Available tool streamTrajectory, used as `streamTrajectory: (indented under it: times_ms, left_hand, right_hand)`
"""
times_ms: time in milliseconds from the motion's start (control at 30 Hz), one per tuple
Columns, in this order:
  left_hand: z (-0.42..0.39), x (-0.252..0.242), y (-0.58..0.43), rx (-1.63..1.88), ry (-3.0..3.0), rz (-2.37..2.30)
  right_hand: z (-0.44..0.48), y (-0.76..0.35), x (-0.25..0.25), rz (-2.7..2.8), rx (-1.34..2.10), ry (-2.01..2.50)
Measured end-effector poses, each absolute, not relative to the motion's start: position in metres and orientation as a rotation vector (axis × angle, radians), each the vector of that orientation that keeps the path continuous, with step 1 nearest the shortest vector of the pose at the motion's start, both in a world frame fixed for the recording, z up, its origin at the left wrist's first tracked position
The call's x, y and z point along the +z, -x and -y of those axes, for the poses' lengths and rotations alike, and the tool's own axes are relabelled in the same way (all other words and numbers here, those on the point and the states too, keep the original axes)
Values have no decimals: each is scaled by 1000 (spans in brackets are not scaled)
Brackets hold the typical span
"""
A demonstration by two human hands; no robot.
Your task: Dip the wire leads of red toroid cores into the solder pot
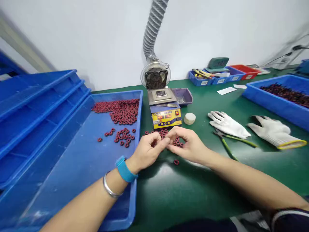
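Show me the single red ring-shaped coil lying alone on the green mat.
Head view, centre: the single red ring-shaped coil lies on the green mat, below the right hand, nearer the person than the red coil pile.

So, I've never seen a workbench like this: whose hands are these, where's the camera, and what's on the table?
No machine here: a person works bare-handed, and the one camera sits on their head, looking down. The left hand and right hand meet fingertip to fingertip over a pile of red rings on the green table; what they pinch is too small to tell. More rings lie in the blue tray. Behind stands a yellow-and-blue device under a ribbed hose; white gloves and pliers lie to the right.
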State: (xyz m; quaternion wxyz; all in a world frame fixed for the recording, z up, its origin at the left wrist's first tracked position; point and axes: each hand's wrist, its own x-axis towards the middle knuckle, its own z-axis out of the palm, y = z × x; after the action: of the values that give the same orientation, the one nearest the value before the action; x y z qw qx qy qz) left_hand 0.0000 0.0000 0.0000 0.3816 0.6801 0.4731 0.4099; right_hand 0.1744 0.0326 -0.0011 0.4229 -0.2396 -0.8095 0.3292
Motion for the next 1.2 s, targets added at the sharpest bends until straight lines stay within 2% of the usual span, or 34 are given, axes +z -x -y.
streamTrajectory:
  times_ms: [133,300,367,567,633,800,867,1033,1100,1200]
  left_hand:
    - [-1,4,-2,1177,-1633,-1271]
    - [-15,7,14,1672,-1212,-1309]
    - [-16,6,17,1644,-1190,-1269]
    - [3,4,0,1116,-1618,-1167]
    - [4,5,-2,1181,-1635,-1212]
    - [-6,11,13,1695,-1360,-1320]
    - [-7,12,16,1645,-1387,-1302]
    - [4,12,1,1142,-1658,-1234]
    - [5,12,-2,1186,-1642,-1267]
    - [-1,13,5,1502,-1460,-1348]
  right_hand:
    - [-29,-174,-2,2020,862,584]
    - [-30,-179,-2,1991,846,601]
    - [-31,-180,-2,1980,807,593]
    - [-32,-178,-5,1993,664,527]
    - [-32,-179,-6,2007,643,513]
    - [-32,-180,-7,1986,683,527]
    - [-32,-179,-7,1974,692,535]
    - [-31,-177,-6,1975,707,544]
    - [-31,-178,-6,1973,700,546]
    - [-31,-179,-6,1975,697,563]
